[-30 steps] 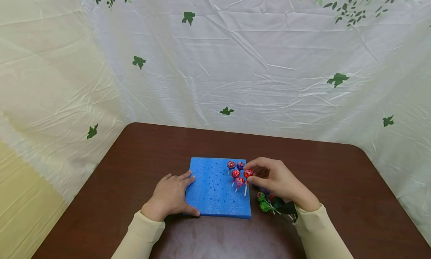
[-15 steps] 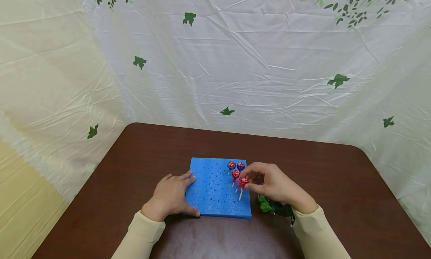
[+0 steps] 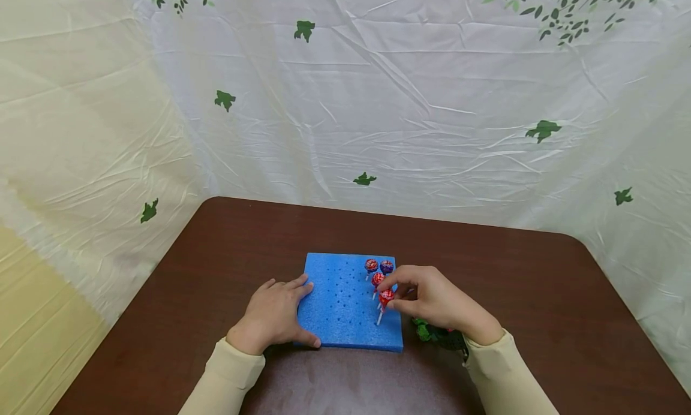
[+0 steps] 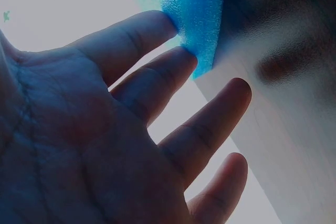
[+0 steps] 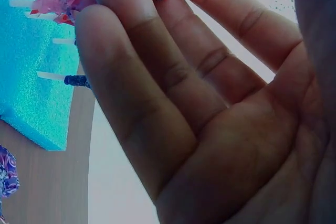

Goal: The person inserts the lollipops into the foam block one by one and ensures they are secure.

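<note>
My right hand [image 3: 432, 301] pinches a red-wrapped lollipop [image 3: 385, 297] between thumb and fingers, its white stick pointing down over the right part of a blue foam board [image 3: 329, 325]. Behind it, two red lollipops [image 3: 370, 265] and a purple lollipop [image 3: 386, 266] stand upright in the board. A pink-wrapped lollipop [image 5: 60, 9] shows in the right wrist view; the head view mostly hides it. Whether the held stick touches the foam I cannot tell. My left hand [image 3: 275, 316] rests with spread fingers against the board's left edge, fingertips touching the foam in the left wrist view.
Several loose lollipops, among them a green one [image 3: 423, 331], lie on the brown table [image 3: 345, 379] right of the board, partly under my right wrist. Rows of small holes dot the board. A white leaf-print cloth [image 3: 432, 133] hangs behind the table.
My right hand has carried the red lollipop left and toward me, from beside the standing lollipops to in front of the pink one. The left hand stays in place.
</note>
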A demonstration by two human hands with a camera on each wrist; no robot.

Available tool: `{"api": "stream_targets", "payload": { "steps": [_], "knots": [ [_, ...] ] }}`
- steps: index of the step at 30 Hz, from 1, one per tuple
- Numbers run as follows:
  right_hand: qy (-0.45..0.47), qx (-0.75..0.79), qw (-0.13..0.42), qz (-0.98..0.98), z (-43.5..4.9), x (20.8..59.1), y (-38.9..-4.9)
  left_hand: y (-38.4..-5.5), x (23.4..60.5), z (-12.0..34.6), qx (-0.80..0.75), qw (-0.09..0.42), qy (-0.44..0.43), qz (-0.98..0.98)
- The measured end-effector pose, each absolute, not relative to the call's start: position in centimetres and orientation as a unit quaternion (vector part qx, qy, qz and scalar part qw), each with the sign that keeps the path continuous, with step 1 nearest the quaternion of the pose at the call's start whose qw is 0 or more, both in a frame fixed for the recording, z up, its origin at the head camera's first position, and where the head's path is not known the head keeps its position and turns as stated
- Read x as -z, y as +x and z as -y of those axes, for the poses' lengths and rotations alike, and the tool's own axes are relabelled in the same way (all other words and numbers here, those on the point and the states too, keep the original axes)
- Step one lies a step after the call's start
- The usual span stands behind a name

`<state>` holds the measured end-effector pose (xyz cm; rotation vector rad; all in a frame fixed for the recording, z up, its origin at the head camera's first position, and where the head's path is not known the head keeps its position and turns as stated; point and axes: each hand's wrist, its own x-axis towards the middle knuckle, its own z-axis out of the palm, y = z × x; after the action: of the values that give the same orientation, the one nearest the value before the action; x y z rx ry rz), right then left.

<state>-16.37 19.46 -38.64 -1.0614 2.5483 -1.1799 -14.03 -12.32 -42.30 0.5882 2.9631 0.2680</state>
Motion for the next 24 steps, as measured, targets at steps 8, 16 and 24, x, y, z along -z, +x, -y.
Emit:
{"api": "stream_targets", "payload": {
  "steps": [8, 16, 24],
  "knots": [
    [-0.363, 0.385, 0.069, -0.846, -18.97, 38.85, -16.21, -13.95, 42.37, 12.39, -0.089, 0.050, 0.199, -0.975],
    [-0.371, 0.374, 0.059, -0.848, -18.76, 38.83, -16.05, -13.97, 42.40, 12.39, -0.086, 0.052, 0.198, -0.975],
    [-0.365, 0.365, 0.060, -0.854, -18.55, 38.92, -16.00, -13.98, 42.41, 12.41, -0.087, 0.051, 0.198, -0.975]
  ]
}}
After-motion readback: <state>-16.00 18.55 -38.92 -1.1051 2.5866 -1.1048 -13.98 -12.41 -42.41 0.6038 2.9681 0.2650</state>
